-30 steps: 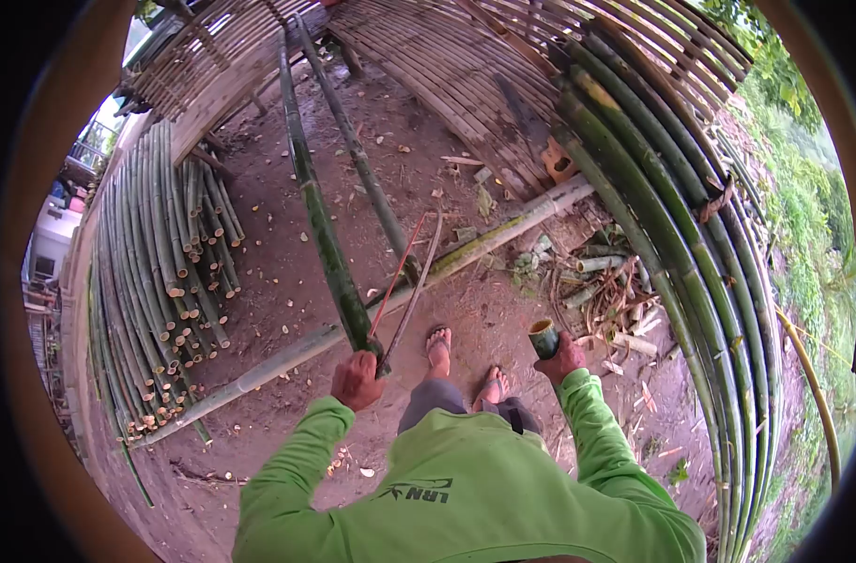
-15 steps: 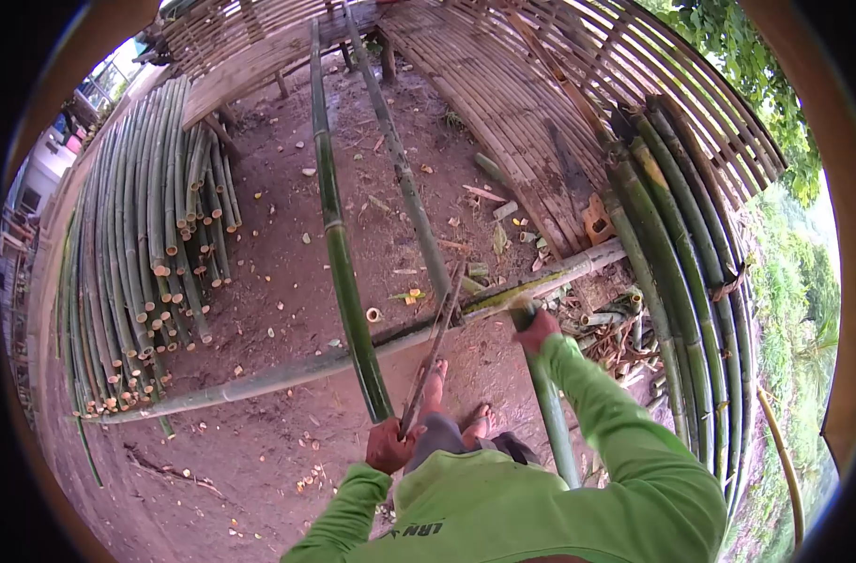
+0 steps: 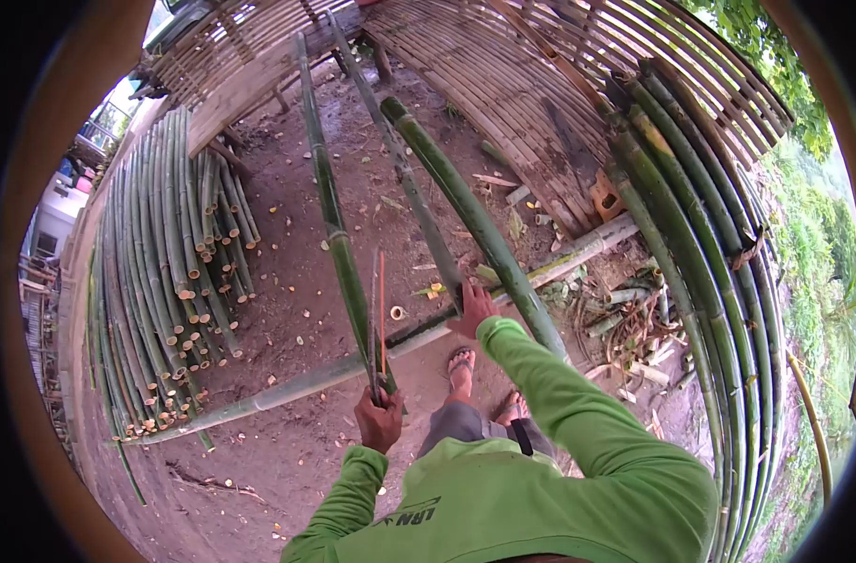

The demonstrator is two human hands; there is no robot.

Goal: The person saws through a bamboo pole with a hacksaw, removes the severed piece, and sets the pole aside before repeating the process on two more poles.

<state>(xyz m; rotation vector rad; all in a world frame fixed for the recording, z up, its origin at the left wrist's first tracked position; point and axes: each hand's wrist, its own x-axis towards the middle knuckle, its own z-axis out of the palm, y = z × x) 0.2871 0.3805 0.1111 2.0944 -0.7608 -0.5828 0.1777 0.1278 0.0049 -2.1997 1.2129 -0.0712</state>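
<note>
My left hand (image 3: 379, 420) is closed around the lower end of a long, narrow saw (image 3: 374, 328), which points upward with a dark strip and an orange-red strip side by side. Just beyond it lies the near end of a green bamboo pole (image 3: 332, 220). My right hand (image 3: 474, 311) is wrapped at the near end of a greyish pole (image 3: 411, 192), above the crosswise bamboo pole (image 3: 306, 383). Right of that hand, a thicker green bamboo pole (image 3: 475, 220) rests slanting across the crosswise pole, and its near end is hidden by my sleeve.
A large stack of cut bamboo poles (image 3: 151, 253) lies at left. Long, thick bamboo poles (image 3: 691, 272) lean at right beside a slatted bamboo platform (image 3: 484, 94). Bamboo offcuts (image 3: 625, 310) and chips litter the dirt ground near my sandalled feet (image 3: 461, 366).
My right hand has left the thick green pole and moved left to the greyish pole. The thick pole now extends farther forward. My left hand has lifted the saw more upright.
</note>
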